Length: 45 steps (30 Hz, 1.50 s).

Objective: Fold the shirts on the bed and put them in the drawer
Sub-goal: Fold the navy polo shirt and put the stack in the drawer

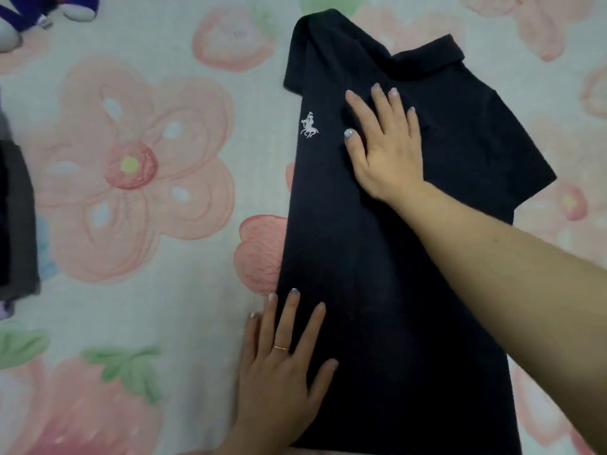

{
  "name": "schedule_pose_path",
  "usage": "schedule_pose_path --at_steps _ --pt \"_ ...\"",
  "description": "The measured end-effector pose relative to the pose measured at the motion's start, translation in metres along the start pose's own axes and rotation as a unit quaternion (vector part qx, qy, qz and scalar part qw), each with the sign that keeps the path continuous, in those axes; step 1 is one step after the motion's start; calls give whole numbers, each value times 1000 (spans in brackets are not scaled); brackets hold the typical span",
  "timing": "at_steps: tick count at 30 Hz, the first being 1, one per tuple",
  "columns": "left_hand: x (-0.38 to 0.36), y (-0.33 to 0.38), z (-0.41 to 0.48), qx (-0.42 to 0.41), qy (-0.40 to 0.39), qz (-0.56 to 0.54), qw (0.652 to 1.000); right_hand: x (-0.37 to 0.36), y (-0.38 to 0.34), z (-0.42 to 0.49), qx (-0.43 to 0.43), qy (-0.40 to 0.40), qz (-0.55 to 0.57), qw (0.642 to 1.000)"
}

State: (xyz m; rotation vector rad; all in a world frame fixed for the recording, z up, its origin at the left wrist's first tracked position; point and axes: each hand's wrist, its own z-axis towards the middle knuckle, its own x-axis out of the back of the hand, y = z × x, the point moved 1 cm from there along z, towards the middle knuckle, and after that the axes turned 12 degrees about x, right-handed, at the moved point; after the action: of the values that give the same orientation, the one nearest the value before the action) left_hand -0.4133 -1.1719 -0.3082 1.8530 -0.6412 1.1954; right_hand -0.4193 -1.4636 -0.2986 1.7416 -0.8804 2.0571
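At the far left corner lies part of a purple and white plush toy [29,18], cut off by the edge of the view. Nearer along the left edge is a pile of dark grey clothing [18,221], too blurred to say what it is. Both lie on the bed [164,307], whose pale sheet is printed with large pink flowers and strawberries. Right of the middle, a black polo shirt [377,274] lies flat on the sheet, running from the near edge away to its collar [427,59] at the far end. Its left side is folded in, so the small white logo [309,125] sits just beside the straight left edge. The left hand [279,366] lies palm down at the near left edge of the shirt, its fingers [289,316] straight and spread, grasping nothing, partly on the fabric and partly on the sheet; a thin ring [281,348] shows on one finger. The right hand [384,142] presses flat on the chest of the shirt just right of the logo, fingers released and spread, holding nothing. Farther right, one short sleeve [512,165] is spread out on the sheet.
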Motion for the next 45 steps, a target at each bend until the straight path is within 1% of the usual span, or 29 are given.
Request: schedule_pose_path --at_steps 2,3,5,7,8,9,12,14,16,18,20,21,24,27,28,30,31,32,33,35,36,37,38,40,41,42,43,44,45 --pt "9 8 16 1 16 -13 1000 16 -1 -47 -70 84 16 994" --pt "14 15 30 -4 28 -24 999 21 4 -75 -124 104 18 987" --pt "25 38 65 -30 54 -50 997 30 16 -136 -261 101 33 959" --pt "32 68 104 -72 85 -64 992 35 23 -192 -379 77 56 920" --pt "33 87 122 -92 91 -71 989 37 23 -215 -414 68 67 905" --pt "32 107 138 -106 77 -81 988 38 22 -234 -433 64 77 896" --pt "20 174 173 -125 -10 -91 988 34 14 -268 -472 73 131 869" --pt "3 217 190 -148 -25 -89 985 29 11 -278 -491 76 157 854" --pt "-15 252 203 -184 -23 -66 980 26 10 -282 -495 75 159 851" --pt "-36 277 215 -189 -31 -33 981 24 11 -285 -497 82 161 849" --pt "-54 291 226 -132 -44 3 990 22 12 -288 -489 93 159 853" --pt "-62 294 229 -104 -38 25 994 21 13 -289 -483 100 155 856" --pt "-75 296 229 -86 20 71 994 22 13 -292 -479 111 145 858" --pt "-77 296 236 -64 29 58 996 28 12 -297 -478 72 171 859" --pt "-73 295 241 -54 21 32 998 30 11 -300 -468 72 169 864" --pt "-61 293 249 -20 -3 -79 997 34 4 -306 -438 96 138 883" --pt "-52 289 252 -1 -12 -156 988 38 -1 -308 -425 118 105 891" --pt "-41 282 254 23 -17 -236 971 42 -8 -309 -410 145 72 898" --pt "-30 272 256 54 -20 -315 947 48 -13 -310 -395 170 55 901" --pt "-7 247 258 111 -38 -466 877 58 -27 -308 -347 196 41 916" --pt "5 232 259 129 -51 -525 840 62 -36 -307 -315 186 35 930" --pt "17 217 260 143 -58 -566 810 63 -48 -299 -287 170 45 942" --pt "28 201 261 153 -58 -590 790 60 -59 -293 -276 174 40 944" --pt "47 169 266 181 -45 -608 772 52 -84 -280 -299 224 96 923" --pt "55 154 268 195 -43 -608 768 45 -99 -277 -305 229 123 916" --pt "60 142 269 206 -46 -605 767 38 -109 -274 -282 172 126 935" --pt "63 131 271 214 -54 -604 766 37 -116 -270 -259 100 105 955" --pt "64 122 271 219 -66 -604 764 34 -120 -271 -235 53 75 968" --pt "63 115 271 226 -79 -606 758 31 -123 -270 -255 27 84 963"
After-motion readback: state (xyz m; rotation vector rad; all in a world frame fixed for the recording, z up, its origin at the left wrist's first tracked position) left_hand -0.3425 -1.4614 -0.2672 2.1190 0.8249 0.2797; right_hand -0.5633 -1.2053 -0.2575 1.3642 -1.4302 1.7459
